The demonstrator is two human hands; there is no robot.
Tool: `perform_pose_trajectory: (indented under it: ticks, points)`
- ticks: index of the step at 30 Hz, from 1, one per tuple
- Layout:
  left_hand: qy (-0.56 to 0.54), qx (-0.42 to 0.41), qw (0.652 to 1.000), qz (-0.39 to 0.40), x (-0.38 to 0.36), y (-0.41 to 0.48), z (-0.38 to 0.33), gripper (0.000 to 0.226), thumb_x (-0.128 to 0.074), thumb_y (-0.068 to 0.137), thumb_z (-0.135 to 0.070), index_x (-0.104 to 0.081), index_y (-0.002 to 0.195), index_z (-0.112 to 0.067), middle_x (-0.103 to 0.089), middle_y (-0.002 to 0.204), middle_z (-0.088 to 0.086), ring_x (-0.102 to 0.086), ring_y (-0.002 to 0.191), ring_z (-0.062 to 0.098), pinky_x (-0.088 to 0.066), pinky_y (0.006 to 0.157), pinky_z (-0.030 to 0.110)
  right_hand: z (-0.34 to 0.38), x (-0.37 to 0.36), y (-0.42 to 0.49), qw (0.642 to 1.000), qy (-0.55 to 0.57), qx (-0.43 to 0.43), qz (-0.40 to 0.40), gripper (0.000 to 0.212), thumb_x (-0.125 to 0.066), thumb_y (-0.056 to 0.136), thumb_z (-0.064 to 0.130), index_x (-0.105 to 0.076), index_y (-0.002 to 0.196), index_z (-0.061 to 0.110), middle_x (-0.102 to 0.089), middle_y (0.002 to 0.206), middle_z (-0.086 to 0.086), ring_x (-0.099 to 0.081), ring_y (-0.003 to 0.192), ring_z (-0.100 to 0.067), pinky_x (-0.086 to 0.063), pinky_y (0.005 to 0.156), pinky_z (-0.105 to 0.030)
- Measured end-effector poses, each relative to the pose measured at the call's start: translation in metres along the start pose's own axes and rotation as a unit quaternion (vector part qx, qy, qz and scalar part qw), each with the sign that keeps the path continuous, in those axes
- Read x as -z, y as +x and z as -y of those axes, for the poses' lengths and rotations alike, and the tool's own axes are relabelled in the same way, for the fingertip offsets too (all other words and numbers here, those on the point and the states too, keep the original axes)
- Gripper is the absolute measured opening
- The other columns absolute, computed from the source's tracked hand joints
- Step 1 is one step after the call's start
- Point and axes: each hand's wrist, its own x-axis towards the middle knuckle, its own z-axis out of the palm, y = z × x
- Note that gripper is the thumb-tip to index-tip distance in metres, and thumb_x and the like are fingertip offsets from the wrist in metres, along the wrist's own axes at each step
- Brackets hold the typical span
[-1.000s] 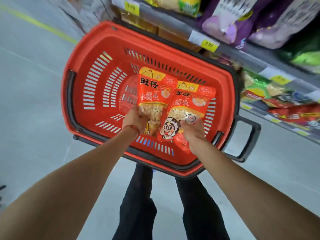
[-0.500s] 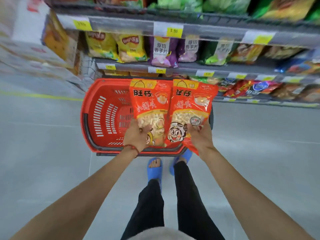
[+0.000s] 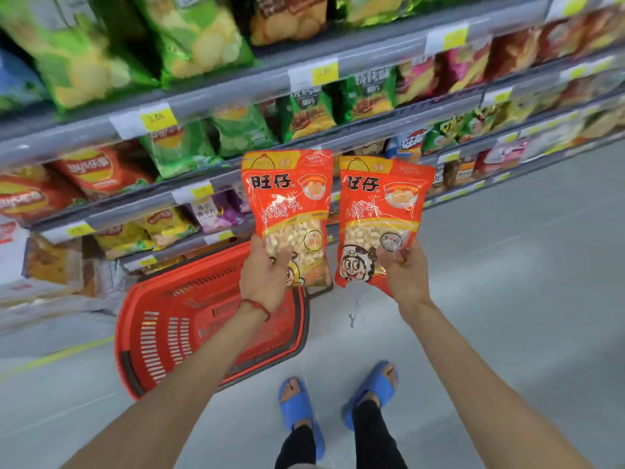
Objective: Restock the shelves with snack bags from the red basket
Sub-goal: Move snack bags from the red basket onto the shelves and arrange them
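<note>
Left hand [image 3: 265,275] grips the lower edge of one red snack bag [image 3: 291,204], upright. Red basket [image 3: 162,333] on the floor below it, at the shelves' [image 3: 236,86] foot. Second bag [image 3: 378,214] just beside, narrow gap between edges, pinched low by right hand [image 3: 404,272]. Open floor [image 3: 507,265] to its right.

Your left hand [image 3: 267,275] covering the lower left corner of the left snack bag [image 3: 291,198], your right hand [image 3: 406,272] hiding the right snack bag [image 3: 382,204] at its lower right corner, red basket [image 3: 162,333] partly behind your left forearm [image 3: 189,367], price tags [image 3: 157,118] too blurred to read, far-right shelf bags [image 3: 514,52] smeared, your legs [image 3: 372,434] cut off by the bottom edge.
</note>
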Motion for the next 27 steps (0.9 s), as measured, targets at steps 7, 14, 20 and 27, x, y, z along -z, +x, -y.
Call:
perform_pose_trajectory:
  ticks: [7,14,20,27]
  points:
    - [-0.019,-0.118,0.993,0.017,-0.091,0.013,-0.149,0.027,-0.063,0.095,-0.031,-0.049,0.112,-0.015,-0.06,0.091,-0.013,-0.06,0.087,0.021,-0.044,0.072,0.034,0.067,0.13,0.053,0.997,0.046,0.061,-0.034,0.029,-0.068,0.097,0.008,-0.062,0.125,0.013,-0.071,0.12,-0.014,-0.071,0.11,-0.029,-0.059,0.092,-0.056]
    - [-0.07,-0.197,0.978,0.027,-0.189,0.025,-0.288,0.023,-0.062,0.093,-0.037,-0.046,0.11,-0.034,-0.057,0.097,-0.022,-0.059,0.096,0.016,-0.048,0.084,0.038,0.14,0.26,0.111,0.985,0.094,0.124,-0.072,0.028,-0.066,0.098,0.007,-0.063,0.123,0.019,-0.075,0.117,-0.004,-0.073,0.107,-0.023,-0.059,0.091,-0.055]
    - [-0.107,-0.241,0.964,0.038,-0.265,0.039,-0.398,0.028,-0.062,0.087,-0.044,-0.047,0.105,-0.028,-0.063,0.101,-0.002,-0.059,0.093,0.021,-0.05,0.09,0.049,0.196,0.354,0.161,0.972,0.116,0.155,-0.134,0.027,-0.066,0.098,0.007,-0.065,0.122,0.017,-0.076,0.112,-0.003,-0.075,0.102,-0.023,-0.061,0.086,-0.056]
    - [-0.122,-0.302,0.944,0.06,-0.348,0.073,-0.519,0.025,-0.064,0.091,-0.039,-0.056,0.11,-0.026,-0.065,0.1,-0.015,-0.062,0.094,0.012,-0.048,0.082,0.037,0.268,0.442,0.24,0.952,0.137,0.193,-0.195,0.022,-0.065,0.099,0.01,-0.066,0.121,0.015,-0.076,0.111,-0.003,-0.074,0.105,-0.026,-0.062,0.085,-0.055]
